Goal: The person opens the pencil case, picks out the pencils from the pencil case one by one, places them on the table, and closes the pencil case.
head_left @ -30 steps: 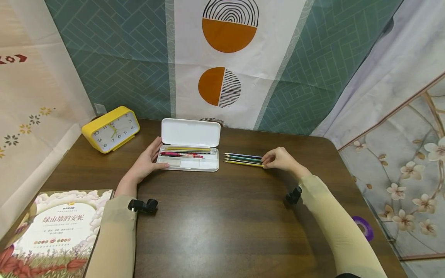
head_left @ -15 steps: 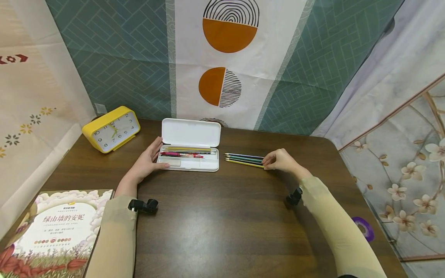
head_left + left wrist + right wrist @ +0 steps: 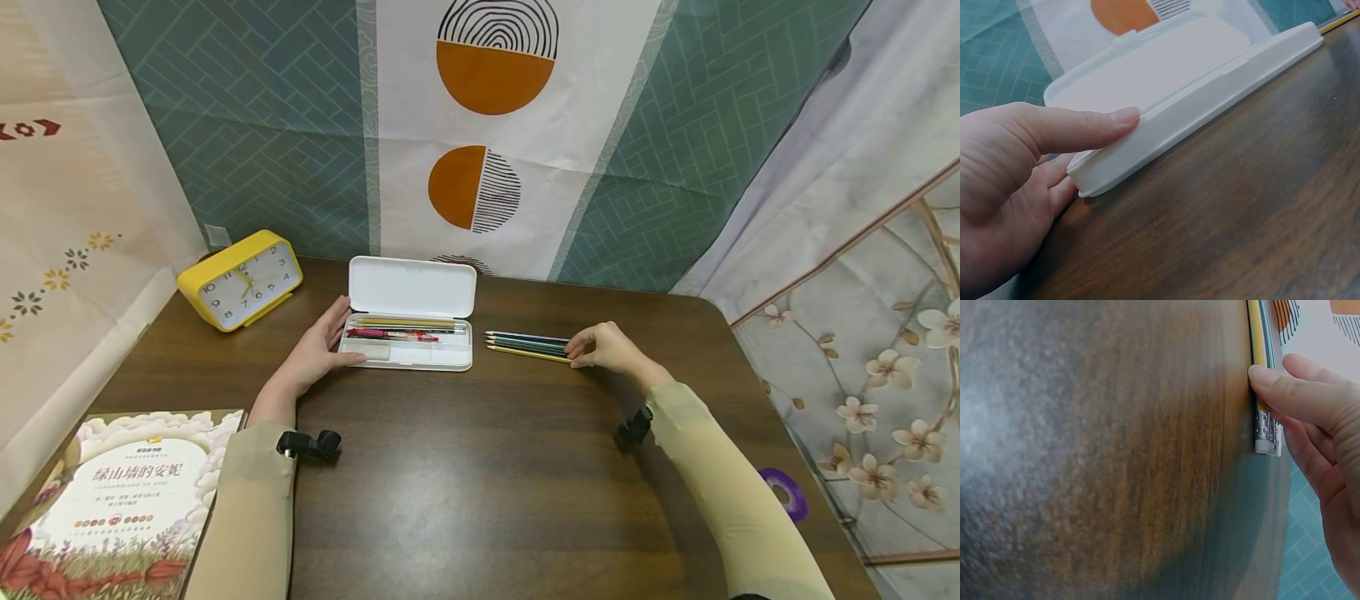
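Observation:
A white pencil case (image 3: 450,357) lies with its lid raised, holding pencils, a red pen (image 3: 390,334) and a white eraser (image 3: 367,351). My left hand (image 3: 313,350) grips its left end; the left wrist view shows the thumb (image 3: 1104,128) on the front wall and the fingers partly hidden behind the end. To the right of the case, several pencils (image 3: 525,346) lie side by side, points toward it. My right hand (image 3: 609,346) pinches them near their eraser ends, with the thumb on a yellow pencil (image 3: 1257,337) in the right wrist view.
A yellow alarm clock (image 3: 243,283) stands at the back left of the brown table (image 3: 465,483). An illustrated book (image 3: 127,492) lies at the front left. On the right edge is a purple roll of tape (image 3: 784,493). Patterned cloth (image 3: 480,192) hangs behind the table.
My right hand and the pencils have shifted very slightly to the right and toward me. The left hand and the pencil case stay in place.

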Tool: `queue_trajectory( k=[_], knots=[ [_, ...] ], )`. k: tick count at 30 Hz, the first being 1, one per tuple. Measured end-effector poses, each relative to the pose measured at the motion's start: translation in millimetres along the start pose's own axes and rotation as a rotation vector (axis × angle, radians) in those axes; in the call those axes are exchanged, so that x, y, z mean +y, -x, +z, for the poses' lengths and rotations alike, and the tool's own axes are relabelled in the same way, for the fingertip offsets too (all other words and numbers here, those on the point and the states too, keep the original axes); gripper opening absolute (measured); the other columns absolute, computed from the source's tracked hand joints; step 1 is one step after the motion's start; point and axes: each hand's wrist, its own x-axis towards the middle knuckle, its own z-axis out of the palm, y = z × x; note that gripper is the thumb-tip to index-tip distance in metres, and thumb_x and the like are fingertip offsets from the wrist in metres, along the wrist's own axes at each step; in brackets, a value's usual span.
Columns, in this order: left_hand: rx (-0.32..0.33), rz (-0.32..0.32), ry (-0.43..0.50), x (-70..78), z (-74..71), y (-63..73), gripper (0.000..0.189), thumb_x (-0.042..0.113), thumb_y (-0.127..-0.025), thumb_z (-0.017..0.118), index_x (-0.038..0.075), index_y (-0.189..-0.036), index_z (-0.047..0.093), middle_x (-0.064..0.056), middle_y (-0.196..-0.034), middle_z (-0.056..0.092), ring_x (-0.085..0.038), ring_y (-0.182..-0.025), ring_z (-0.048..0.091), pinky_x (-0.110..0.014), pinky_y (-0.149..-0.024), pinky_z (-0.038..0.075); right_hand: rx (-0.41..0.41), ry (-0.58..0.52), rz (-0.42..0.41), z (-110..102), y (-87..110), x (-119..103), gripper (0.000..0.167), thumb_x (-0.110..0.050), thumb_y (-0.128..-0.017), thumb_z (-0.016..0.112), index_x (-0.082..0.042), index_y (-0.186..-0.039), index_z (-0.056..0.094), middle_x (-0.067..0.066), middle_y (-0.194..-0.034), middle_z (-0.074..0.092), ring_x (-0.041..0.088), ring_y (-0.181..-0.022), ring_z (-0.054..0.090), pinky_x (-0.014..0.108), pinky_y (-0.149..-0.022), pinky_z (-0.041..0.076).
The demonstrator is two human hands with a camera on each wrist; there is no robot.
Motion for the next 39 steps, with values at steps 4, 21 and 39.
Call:
queue_trajectory(
  k=[4, 21, 39],
  knots=[
    [0.0, 0.002, -0.004, -0.2, 0.0, -0.9, 0.11, 0.0, -0.082, 0.075, 0.013, -0.158, -0.003, -0.006, -0.166, 0.002, -0.027, -0.153, 0.006, -0.048, -0.123, 0.011, 0.007, 0.0, -0.017, -0.8, 0.8, -1.4, 0.023, -0.004, -0.077, 0.08, 0.003, -0.098, 0.074, 0.014, -0.089, 0.076, 0.021, -0.077, 0.073, 0.018, -0.062, 0.056],
    [-0.001, -0.004, -0.016, 3.7, 0.8, -1.2, 0.108, 0.003, -0.083, 0.075, 0.012, -0.158, -0.003, -0.006, -0.166, 0.002, -0.027, -0.153, 0.006, -0.048, -0.123, 0.012, 0.06, -0.038, -0.05, -9.2, -1.5, -8.4, 0.021, -0.004, -0.077, 0.081, 0.002, -0.096, 0.074, 0.013, -0.086, 0.075, 0.013, -0.073, 0.071, 0.019, -0.06, 0.056],
    [0.004, 0.006, -0.04, -1.4, 0.1, -0.6, 0.11, 0.007, -0.082, 0.078, 0.014, -0.159, 0.0, -0.006, -0.166, 0.003, -0.025, -0.153, 0.007, -0.048, -0.123, 0.013, 0.092, -0.037, -0.151, -12.4, -62.3, -72.5, 0.022, -0.006, -0.082, 0.077, 0.002, -0.102, 0.074, 0.011, -0.092, 0.076, 0.02, -0.081, 0.072, 0.025, -0.069, 0.058]
  ],
)
